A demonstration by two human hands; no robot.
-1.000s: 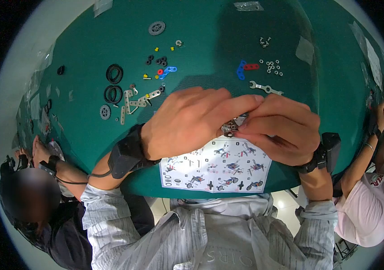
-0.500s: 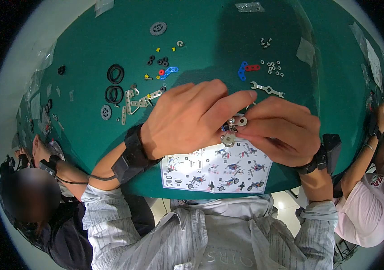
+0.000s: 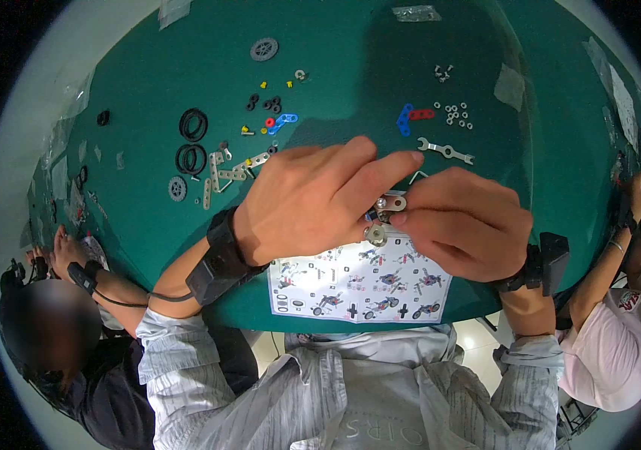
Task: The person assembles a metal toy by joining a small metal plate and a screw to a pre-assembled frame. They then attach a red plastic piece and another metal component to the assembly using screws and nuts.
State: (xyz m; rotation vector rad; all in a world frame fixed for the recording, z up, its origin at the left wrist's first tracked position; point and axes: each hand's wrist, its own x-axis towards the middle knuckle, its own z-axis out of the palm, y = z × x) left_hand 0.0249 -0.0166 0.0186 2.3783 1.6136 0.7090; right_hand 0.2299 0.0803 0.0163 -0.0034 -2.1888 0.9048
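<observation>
Over the lower middle of the table, a small metal assembly (image 3: pixel 390 202) of perforated strips and screws, with a dark blue bit in it, is pinched between both hands. My left hand (image 3: pixel 309 196) is closed around its left side, with the index finger stretched out above it. My right hand (image 3: pixel 470 221) grips the assembly's right end between thumb and fingers. A thin bent metal rod (image 3: pixel 418 176), like a hex key, shows by the right fingertips; whether it is held cannot be told. The printed instruction sheet (image 3: pixel 358 292) lies beneath the hands.
A flat double-ended wrench (image 3: pixel 446 152), nuts (image 3: pixel 455 115), screws (image 3: pixel 443 73) and joined red and blue strips (image 3: pixel 409 117) lie beyond my right hand. Leftward are black tyres (image 3: pixel 192 124), grey wheels (image 3: pixel 264 49) and perforated metal strips (image 3: pixel 215 174). People sit on both sides.
The assembly has shifted slightly left and tilted in my fingers. My right fingers have curled in closer around it, and the bent rod shows more clearly.
</observation>
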